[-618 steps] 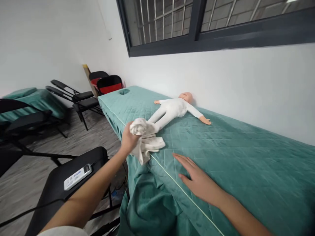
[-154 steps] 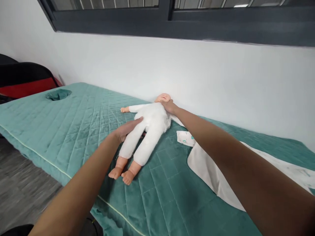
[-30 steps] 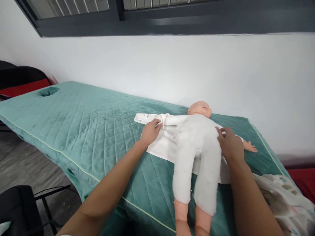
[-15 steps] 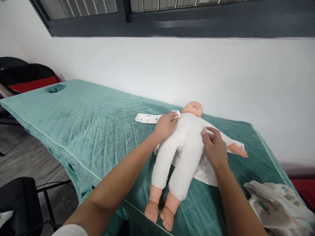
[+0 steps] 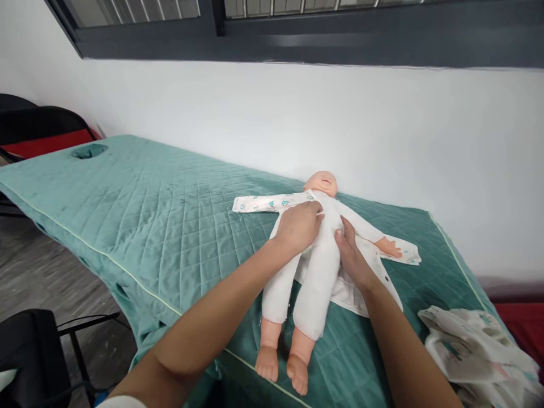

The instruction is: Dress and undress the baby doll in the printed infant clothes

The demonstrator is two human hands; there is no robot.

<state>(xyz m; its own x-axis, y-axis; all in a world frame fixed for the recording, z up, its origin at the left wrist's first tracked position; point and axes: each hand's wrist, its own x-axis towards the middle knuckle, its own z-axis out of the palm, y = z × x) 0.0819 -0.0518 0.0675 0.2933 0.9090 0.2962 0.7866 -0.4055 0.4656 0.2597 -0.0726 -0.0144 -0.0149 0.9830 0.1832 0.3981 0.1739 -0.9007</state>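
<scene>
A baby doll (image 5: 317,283) with a white cloth body lies on its back, its head by the wall and its feet toward me. Beneath it is spread a small white printed baby shirt (image 5: 365,292), with one sleeve (image 5: 257,204) stretched out to the left. My left hand (image 5: 300,226) pinches the shirt's front edge over the doll's chest. Against the doll's other side my right hand (image 5: 352,252) grips the torso, thumb on the front. The doll's bare hand (image 5: 389,246) rests on top of the right sleeve (image 5: 410,255).
A green quilted cover (image 5: 148,209) lies over the bed, which has a hole (image 5: 89,151) at its far left. Crumpled printed clothing (image 5: 480,354) sits at the lower right. Black chairs (image 5: 38,351) stand left of the bed, and a white wall (image 5: 272,119) runs behind.
My left hand has moved right across the doll's chest, drawing the shirt front over it. The doll has shifted slightly left, and its arm now lies farther back along the right sleeve.
</scene>
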